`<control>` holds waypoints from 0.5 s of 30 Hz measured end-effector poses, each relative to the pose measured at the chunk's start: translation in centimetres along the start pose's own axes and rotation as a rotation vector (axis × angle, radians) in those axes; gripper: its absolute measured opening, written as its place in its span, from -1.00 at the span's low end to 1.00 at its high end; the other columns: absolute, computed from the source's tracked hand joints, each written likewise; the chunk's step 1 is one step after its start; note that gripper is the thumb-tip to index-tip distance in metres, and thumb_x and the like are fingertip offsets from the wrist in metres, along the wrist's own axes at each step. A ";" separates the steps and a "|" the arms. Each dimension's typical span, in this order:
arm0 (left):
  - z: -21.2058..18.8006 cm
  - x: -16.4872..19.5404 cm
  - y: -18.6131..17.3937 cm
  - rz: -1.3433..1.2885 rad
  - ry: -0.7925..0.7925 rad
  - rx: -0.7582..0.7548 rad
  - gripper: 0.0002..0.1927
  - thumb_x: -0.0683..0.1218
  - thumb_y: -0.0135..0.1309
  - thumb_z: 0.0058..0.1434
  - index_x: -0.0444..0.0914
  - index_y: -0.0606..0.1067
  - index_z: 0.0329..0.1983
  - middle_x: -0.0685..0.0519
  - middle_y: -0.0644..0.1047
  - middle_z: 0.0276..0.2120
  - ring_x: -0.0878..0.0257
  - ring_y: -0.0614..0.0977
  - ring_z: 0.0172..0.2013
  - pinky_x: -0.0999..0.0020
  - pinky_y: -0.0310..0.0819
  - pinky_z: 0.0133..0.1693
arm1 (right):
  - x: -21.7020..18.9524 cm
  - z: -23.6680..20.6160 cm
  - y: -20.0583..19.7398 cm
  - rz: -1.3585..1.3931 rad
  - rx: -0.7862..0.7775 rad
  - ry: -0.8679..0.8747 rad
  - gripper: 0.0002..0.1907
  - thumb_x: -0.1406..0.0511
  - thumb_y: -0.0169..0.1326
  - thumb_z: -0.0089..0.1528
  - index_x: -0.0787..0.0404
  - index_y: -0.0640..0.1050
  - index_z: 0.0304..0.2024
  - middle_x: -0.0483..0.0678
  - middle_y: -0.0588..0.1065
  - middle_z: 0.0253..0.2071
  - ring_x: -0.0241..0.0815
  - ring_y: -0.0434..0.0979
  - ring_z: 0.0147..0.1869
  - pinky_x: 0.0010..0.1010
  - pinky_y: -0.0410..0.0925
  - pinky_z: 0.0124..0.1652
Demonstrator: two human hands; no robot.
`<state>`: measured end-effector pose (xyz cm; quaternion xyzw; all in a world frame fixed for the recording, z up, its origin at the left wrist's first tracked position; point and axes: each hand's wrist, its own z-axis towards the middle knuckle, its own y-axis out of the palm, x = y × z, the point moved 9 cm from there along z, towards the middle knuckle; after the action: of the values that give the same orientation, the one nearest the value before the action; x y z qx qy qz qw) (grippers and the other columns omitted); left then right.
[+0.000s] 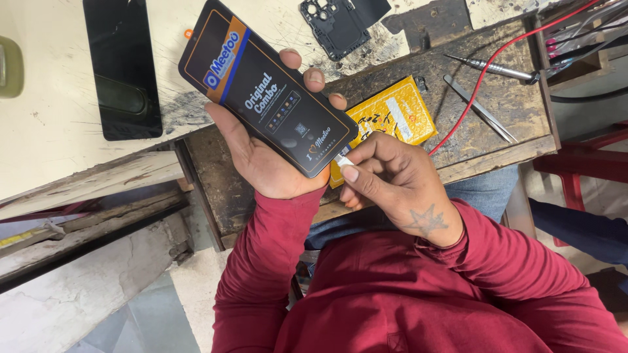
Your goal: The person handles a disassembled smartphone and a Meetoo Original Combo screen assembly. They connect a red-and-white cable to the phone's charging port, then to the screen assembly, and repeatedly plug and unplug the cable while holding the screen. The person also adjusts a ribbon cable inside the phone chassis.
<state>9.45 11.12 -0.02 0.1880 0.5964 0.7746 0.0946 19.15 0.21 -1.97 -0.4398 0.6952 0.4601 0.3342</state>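
Scarred wooden bench point(497, 98) fills our view, its tools at two o'clock cut off by the edge. Our left hand point(261, 157) cradles a black screen panel point(268, 88) from beneath, palm hidden. Our right hand point(392, 180), at five o'clock of it, pinches a small white tab point(343, 159) at its corner.

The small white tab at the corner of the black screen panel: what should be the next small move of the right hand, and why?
Probably a slow pull of the white tab away from the black screen panel. The right hand already pinches it at the panel's lower corner, and the left hand holds the panel from behind, clear of the bench.
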 end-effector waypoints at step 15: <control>-0.1 -0.2 0.5 0.009 -0.030 -0.029 -0.16 0.52 -0.46 0.55 -0.25 0.33 0.38 -0.08 0.47 0.19 0.06 0.49 0.05 0.02 0.54 0.12 | 0.2 0.2 -0.2 -0.015 0.004 -0.017 -0.87 0.35 0.10 0.37 0.32 0.49 -0.10 -0.07 0.58 -0.39 -0.37 0.59 -0.34 -0.57 0.46 -0.31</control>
<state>9.64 10.81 0.35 0.2009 0.5828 0.7806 0.1029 19.27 0.27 -2.30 -0.4403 0.6899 0.4598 0.3447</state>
